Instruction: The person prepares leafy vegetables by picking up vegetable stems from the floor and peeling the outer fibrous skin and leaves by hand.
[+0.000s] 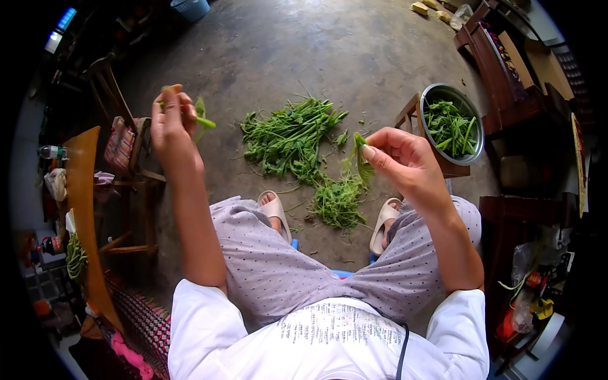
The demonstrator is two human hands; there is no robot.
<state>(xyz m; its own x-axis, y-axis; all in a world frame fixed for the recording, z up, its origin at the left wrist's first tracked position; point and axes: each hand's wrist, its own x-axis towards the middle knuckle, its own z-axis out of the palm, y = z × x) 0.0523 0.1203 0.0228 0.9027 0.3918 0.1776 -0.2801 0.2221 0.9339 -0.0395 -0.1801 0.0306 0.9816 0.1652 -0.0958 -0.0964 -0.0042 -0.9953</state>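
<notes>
My left hand is raised on the left, fingers closed around a green vegetable stem whose end sticks out to the right. On the other side, my right hand pinches a green leaf between thumb and forefinger, with thin strands hanging beside it. Between the hands, on the floor, lies a heap of leafy green stems. A smaller pile of finer green trimmings sits closer to my feet. Right of my right hand, a metal bowl holds green stems and leaves.
The bowl rests on a wooden stool. A wooden chair and a table edge stand at left. Dark wooden furniture lines the right. A blue basket is at the far end of the concrete floor.
</notes>
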